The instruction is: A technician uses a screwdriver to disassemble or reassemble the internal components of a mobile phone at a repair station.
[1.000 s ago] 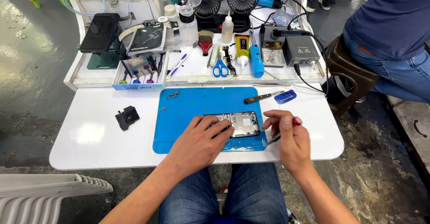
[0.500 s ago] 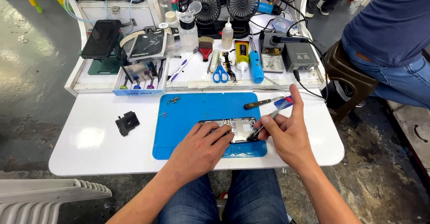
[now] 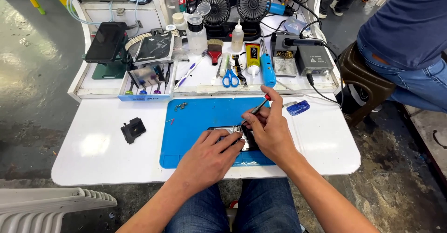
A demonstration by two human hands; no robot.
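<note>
The opened phone (image 3: 233, 133) lies on the blue mat (image 3: 195, 126), centre of frame, mostly hidden by your hands. Your left hand (image 3: 209, 156) presses it flat; your right hand (image 3: 270, 130) pinches a screwdriver (image 3: 256, 108).

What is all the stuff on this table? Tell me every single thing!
opened phone: 1, dark and silver, on the mat under both hands
screwdriver: 1, thin with red end, in the right hand, tip on the phone
blue mat: 1, blue, middle of the table
white table: 1, white
small screws: a few, silver, top left of the mat
black part: 1, black, left of the mat
blue tool: 1, blue, right of the mat
scissors: 1, blue handles, back tray
small fans: 2, black, at the back
brush: 1, red handle, back tray
another person: 1, blue shirt and jeans, seated right
left hand: 1, holding the phone down
right hand: 1, holding the screwdriver
</note>
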